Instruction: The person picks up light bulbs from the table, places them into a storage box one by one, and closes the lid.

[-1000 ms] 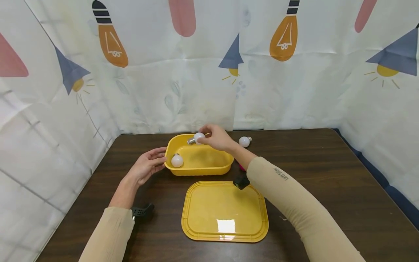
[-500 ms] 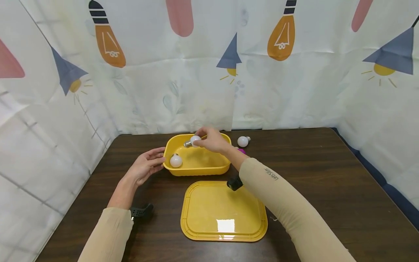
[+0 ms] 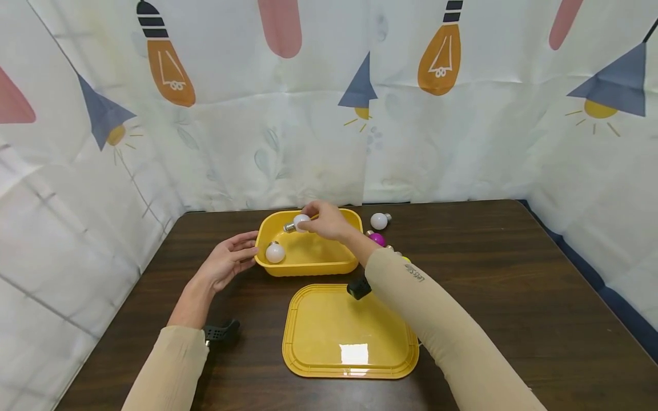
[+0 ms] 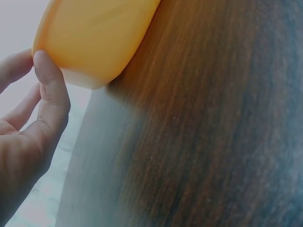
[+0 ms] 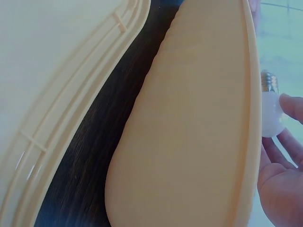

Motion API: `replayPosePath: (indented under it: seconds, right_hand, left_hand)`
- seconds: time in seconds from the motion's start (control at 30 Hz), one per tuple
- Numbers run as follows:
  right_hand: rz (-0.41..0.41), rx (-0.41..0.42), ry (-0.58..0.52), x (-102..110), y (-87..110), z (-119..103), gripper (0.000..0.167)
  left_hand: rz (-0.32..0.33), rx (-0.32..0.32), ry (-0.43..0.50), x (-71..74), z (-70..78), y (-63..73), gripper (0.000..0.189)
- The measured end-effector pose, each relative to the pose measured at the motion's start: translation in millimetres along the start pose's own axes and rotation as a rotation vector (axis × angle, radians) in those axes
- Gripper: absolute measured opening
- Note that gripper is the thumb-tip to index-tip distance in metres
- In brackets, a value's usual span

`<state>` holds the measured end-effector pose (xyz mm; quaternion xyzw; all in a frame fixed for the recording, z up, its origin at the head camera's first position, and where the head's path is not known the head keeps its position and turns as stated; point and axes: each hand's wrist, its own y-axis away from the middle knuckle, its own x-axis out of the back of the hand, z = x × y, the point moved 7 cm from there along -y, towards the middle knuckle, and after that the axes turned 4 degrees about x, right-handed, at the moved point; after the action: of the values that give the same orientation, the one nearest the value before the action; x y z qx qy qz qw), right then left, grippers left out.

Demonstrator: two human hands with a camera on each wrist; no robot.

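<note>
White bulb (image 3: 301, 220) sits pinched in our right hand (image 3: 327, 221), over the yellow bin (image 3: 308, 268), its metal base pointing toward the bin's left end. Compared with a second ago, we have it a little further toward that end, with the grasp unbroken; we judge that it is being carried across the bin and is not yet set down. Our right sleeve (image 3: 432, 302) has shifted left too, baring more of a magenta bulb (image 3: 377, 240) just beside the bin's right end. Relative to the right hand, the white bulb lies at the fingertips; we cannot tell its height above the bin's floor. Our left hand (image 3: 230, 260) lightly pinches the rim at the bin's left end, as before. A second bulb (image 3: 275, 253) lies in the bin's near left corner, and a third bulb (image 3: 379, 221) rests near the far edge of the worktop (image 3: 488, 274).
</note>
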<state>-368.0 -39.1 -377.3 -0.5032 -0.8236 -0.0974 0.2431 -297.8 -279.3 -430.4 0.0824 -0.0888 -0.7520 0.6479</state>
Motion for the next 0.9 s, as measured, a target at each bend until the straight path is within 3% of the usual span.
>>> replayPosePath:
  seconds: [0.9]
  right_hand:
    - [0.028, -0.122, 0.083, -24, -9.3, 21, 0.029]
  left_hand:
    - [-0.009, -0.014, 0.013, 0.8, -0.5, 0.5, 0.062]
